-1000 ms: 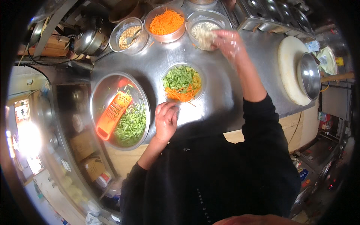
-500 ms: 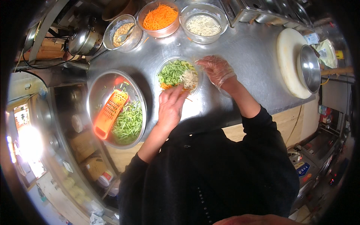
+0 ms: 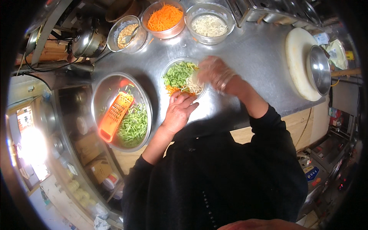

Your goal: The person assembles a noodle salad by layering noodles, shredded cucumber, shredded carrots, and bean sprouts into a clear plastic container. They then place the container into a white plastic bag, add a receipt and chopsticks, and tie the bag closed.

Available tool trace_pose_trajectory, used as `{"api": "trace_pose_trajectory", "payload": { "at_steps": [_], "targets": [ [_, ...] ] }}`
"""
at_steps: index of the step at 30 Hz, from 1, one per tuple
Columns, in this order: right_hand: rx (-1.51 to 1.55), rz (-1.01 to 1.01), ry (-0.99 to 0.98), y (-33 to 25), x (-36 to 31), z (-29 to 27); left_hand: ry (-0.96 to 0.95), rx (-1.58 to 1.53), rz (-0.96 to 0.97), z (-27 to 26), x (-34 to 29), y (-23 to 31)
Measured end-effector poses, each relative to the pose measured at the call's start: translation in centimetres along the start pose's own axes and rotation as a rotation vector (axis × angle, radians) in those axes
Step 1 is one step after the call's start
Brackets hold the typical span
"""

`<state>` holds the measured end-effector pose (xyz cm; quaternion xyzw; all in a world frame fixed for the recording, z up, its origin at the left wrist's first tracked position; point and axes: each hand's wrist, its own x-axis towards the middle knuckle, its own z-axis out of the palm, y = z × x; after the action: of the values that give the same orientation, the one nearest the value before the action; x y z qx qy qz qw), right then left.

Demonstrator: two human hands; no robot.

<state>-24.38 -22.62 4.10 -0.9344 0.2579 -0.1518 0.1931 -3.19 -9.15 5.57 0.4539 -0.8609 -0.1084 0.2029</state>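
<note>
A clear round bowl (image 3: 163, 82) holds green shreds (image 3: 179, 74), pale thin strands (image 3: 194, 85) and orange carrot shreds (image 3: 174, 89). My bare left hand (image 3: 179, 114) is at its near rim, fingers bent against the edge beside the carrot and thumb set apart to the right. At the bowl's right side is my right hand (image 3: 216, 73), in a thin clear plastic glove. Motion smears its fingers, so what they hold, if anything, cannot be made out.
Left of the bowl, a large metal bowl (image 3: 148, 115) contains green shreds and an orange grater (image 3: 116, 116). Along the back stand bowls of chopped nuts or grain (image 3: 126, 34), carrot shreds (image 3: 165, 18) and pale strands (image 3: 209, 26). A white round board (image 3: 297, 63) carries a metal bowl (image 3: 319, 70) at right.
My left fingers have drawn back slightly from the pale strands toward the near rim. The gloved right hand has shifted a little left and is now blurred.
</note>
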Motion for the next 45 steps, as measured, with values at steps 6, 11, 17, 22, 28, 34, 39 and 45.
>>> {"api": "trace_pose_trajectory", "payload": {
  "at_steps": [6,11,17,22,28,34,39,45],
  "targets": [
    [-0.135,0.409,0.337,8.3,4.5,-5.7,0.232,-0.156,-0.318,0.8,0.0,-1.2],
    [-0.334,0.765,-0.338,12.2,10.2,-6.3,0.249,0.159,-0.525,0.2,-0.5,-1.3],
    [-0.251,0.859,-0.287,14.3,11.1,-1.6,0.096,0.278,-0.540,-0.4,-0.3,-1.3],
    [-0.213,0.841,-0.248,14.9,10.5,-4.4,-0.015,0.240,-0.468,-1.6,-0.3,-0.7],
    [-0.208,0.772,-0.072,13.6,9.2,-7.6,-0.116,0.242,-0.459,-1.5,0.0,-2.3],
    [-0.156,0.726,0.149,14.0,7.8,-6.9,0.038,0.174,-0.340,0.2,0.6,-2.6],
    [0.419,0.717,0.379,13.2,6.5,-8.1,0.074,0.126,-0.350,-0.9,0.4,-1.7],
    [0.874,0.517,0.563,6.4,3.5,-8.5,0.221,0.072,-0.401,-1.6,-0.8,-1.0]
  ]
}}
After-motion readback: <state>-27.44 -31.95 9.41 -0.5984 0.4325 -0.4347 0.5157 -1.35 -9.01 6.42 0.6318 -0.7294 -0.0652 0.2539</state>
